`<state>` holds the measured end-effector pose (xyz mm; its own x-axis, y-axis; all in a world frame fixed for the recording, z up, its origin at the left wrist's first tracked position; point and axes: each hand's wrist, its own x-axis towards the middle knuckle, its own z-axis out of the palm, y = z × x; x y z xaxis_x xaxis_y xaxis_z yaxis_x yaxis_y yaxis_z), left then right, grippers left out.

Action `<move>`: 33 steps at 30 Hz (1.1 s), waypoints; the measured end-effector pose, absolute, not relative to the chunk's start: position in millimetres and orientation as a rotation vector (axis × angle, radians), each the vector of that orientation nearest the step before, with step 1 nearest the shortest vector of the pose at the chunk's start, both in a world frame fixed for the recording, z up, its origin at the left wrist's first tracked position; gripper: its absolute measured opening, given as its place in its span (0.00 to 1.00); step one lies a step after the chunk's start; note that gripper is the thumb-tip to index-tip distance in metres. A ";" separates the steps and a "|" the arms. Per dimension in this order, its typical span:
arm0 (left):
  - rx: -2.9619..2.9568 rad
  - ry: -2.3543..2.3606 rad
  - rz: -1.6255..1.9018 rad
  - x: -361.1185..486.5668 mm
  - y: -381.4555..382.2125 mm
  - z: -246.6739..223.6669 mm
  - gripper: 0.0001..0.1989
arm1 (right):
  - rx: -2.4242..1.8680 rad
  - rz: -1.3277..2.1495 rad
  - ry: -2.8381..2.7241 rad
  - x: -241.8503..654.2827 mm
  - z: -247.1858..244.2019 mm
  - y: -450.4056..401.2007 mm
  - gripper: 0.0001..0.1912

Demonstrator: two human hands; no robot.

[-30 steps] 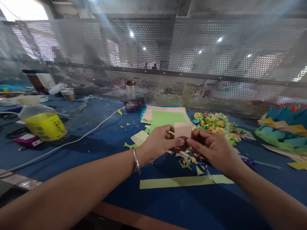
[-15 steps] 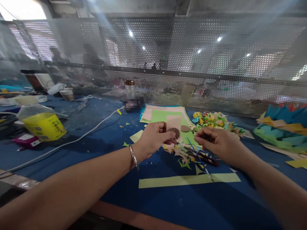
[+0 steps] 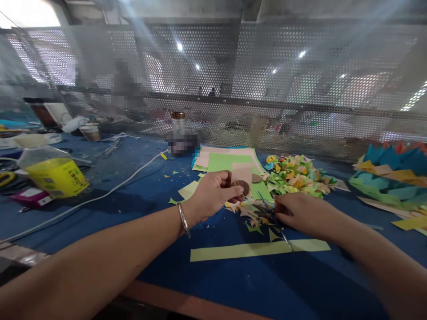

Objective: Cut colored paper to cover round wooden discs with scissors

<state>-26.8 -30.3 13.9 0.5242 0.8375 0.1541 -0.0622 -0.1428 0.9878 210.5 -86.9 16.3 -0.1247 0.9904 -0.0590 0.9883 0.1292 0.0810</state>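
My left hand [image 3: 220, 191], with a silver bangle at the wrist, pinches a pale pink paper piece [image 3: 242, 172] and a round brown disc [image 3: 243, 186] lying against it. My right hand [image 3: 293, 211] is down at the table with its fingers closed round the handles of a pair of scissors [image 3: 263, 210]; the handles are mostly hidden under the fingers. A thin blue pen-like stick [image 3: 265, 198] crosses beside the fingertips. Paper offcuts [image 3: 253, 220] lie beneath both hands. Behind the held paper, a second brown disc [image 3: 256, 178] rests on green paper [image 3: 230, 162].
Folded paper pieces [image 3: 296, 173] are heaped behind my right hand. A pale green strip [image 3: 233, 252] lies in front. A layered paper craft [image 3: 390, 178] stands at right. A yellow-labelled bottle [image 3: 56, 175], a white cable [image 3: 133, 176] and a clear jar [image 3: 178, 124] are leftward and back.
My right hand has lowered onto the scissors and covers their handles. The left hand stays put with the paper and disc, the disc now showing more fully.
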 end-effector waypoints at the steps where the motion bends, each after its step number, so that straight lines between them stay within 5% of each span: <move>1: 1.519 0.695 0.900 -26.9 -30.2 13.8 0.06 | 2.015 0.045 2.273 209.2 16.1 -87.2 0.07; 33: 1.396 0.606 0.870 -23.9 -30.1 13.4 0.07 | 2.352 0.105 2.313 200.8 32.4 -88.6 0.09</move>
<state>-23.9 -30.1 13.4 0.5681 0.8132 0.1266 -0.1629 -0.0396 0.9858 200.8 -88.6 32.4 0.0219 0.9875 0.1560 0.9976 -0.0112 -0.0687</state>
